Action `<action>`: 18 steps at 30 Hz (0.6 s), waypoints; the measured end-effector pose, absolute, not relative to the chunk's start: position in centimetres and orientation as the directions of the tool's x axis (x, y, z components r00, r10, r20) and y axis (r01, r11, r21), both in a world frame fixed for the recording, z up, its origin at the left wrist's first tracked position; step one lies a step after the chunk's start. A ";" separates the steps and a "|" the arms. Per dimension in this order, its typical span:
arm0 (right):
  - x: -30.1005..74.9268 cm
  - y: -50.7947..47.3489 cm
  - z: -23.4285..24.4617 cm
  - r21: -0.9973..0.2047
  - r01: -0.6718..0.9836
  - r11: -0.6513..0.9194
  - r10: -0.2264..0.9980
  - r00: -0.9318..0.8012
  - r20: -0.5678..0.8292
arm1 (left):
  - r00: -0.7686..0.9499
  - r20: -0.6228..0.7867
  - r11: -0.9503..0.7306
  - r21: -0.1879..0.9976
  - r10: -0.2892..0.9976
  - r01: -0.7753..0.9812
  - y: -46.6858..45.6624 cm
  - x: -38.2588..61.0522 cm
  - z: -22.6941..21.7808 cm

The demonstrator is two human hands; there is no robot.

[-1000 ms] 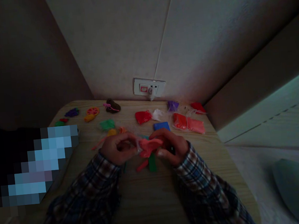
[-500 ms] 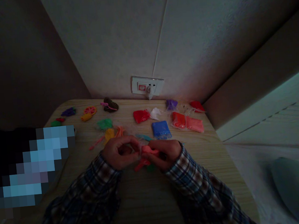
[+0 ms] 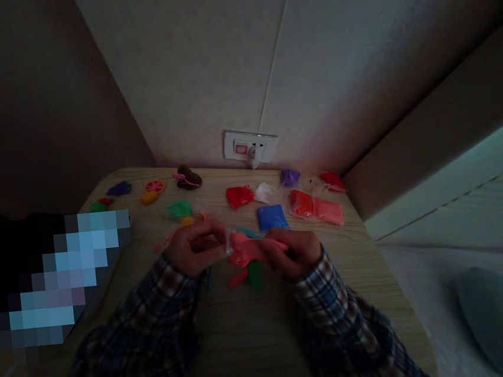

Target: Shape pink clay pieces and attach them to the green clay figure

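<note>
Pink modelling clay (image 3: pixel 251 249) is stretched between my two hands above the table. My left hand (image 3: pixel 197 247) is closed, pinching a clear plastic bag (image 3: pixel 228 238) at the clay's left end. At the right end, the fingers of my right hand (image 3: pixel 295 252) are closed on the clay itself. Below the clay lie a green strip (image 3: pixel 254 276) and a pink-red stick (image 3: pixel 237 279). Just beyond my left hand are a yellow piece (image 3: pixel 186 221) and a green clay packet (image 3: pixel 179 208), partly behind plastic.
Clay packets in blue (image 3: pixel 272 217), red (image 3: pixel 240 197), orange-red (image 3: pixel 301 204) and purple (image 3: pixel 290 177) lie farther back on the table (image 3: pixel 360 296). Small clay shapes, among them a brown lump (image 3: pixel 188 178), sit back left. A wall socket (image 3: pixel 251 147) holds a plug. A blurred-out screen-like area is at left.
My right hand has moved right, away from my left, drawing the pink clay out longer from the bag. The green strip underneath now shows more.
</note>
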State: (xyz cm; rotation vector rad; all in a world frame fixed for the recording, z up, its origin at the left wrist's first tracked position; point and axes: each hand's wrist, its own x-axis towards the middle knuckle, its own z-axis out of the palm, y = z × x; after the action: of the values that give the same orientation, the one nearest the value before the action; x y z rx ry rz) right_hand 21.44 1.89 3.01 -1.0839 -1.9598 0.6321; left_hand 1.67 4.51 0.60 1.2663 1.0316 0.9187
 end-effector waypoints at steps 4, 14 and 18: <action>22.7 2.4 3.1 -0.870 0.313 0.381 0.925 -0.127 0.359 | 0.187 -0.043 0.063 0.993 0.981 -0.099 4.8 1.4 0.4; 23.1 3.2 2.0 -0.834 0.383 0.397 0.917 -0.120 0.381 | 0.025 -0.085 0.087 0.990 0.996 -0.115 4.3 2.1 0.6; 21.7 3.1 1.3 -0.750 0.439 0.494 0.867 -0.191 0.460 | 0.047 -0.077 0.082 0.992 0.996 -0.099 4.5 2.0 0.3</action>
State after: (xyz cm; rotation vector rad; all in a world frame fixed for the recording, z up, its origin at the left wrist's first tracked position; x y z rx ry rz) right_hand 21.69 3.13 1.29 -1.0961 -1.8134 0.5806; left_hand 2.01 4.45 0.29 1.0969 1.1404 1.1656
